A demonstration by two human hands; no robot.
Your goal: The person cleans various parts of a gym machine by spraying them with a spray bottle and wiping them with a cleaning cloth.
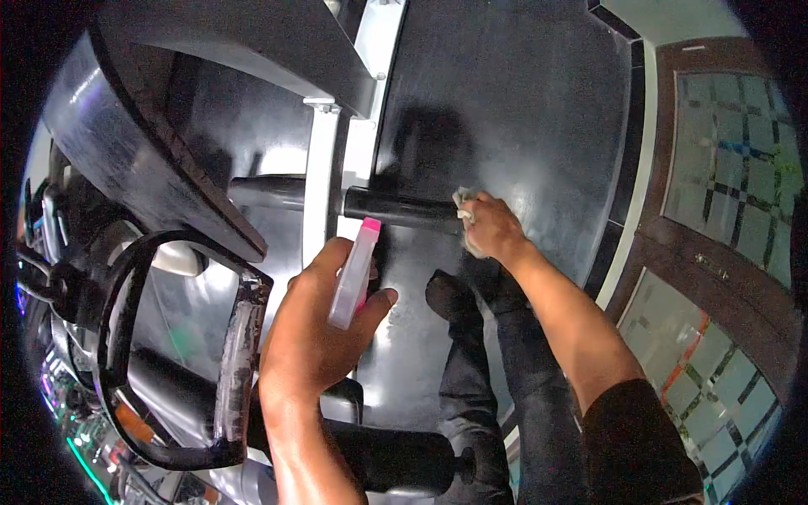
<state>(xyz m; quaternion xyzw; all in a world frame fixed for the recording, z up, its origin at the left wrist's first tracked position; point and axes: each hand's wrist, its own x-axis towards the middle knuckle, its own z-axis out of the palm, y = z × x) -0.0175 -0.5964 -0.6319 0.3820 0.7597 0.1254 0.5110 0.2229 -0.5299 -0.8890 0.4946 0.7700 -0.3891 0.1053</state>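
My left hand (pixel 307 337) is closed around a spray bottle (pixel 355 282) with a whitish translucent head and a pink tip. Its lower part is hidden by my palm and fingers. The pink tip points away from me, close to a black padded roller (pixel 404 207) that sticks out sideways from a white metal frame (pixel 320 168). At the roller's outer end, my right hand (pixel 495 229) grips a pale, crumpled cloth (pixel 465 199) and presses it against the pad. Part of the cloth is covered by my fingers.
A black handle loop (pixel 233 362) with worn, peeling tape hangs at left. Another dark padded roller (pixel 387 461) lies near my legs. A large curved machine panel (pixel 143 143) rises at upper left. Framed glass panes (pixel 728 151) line the right, beyond the dark floor (pixel 505 84).
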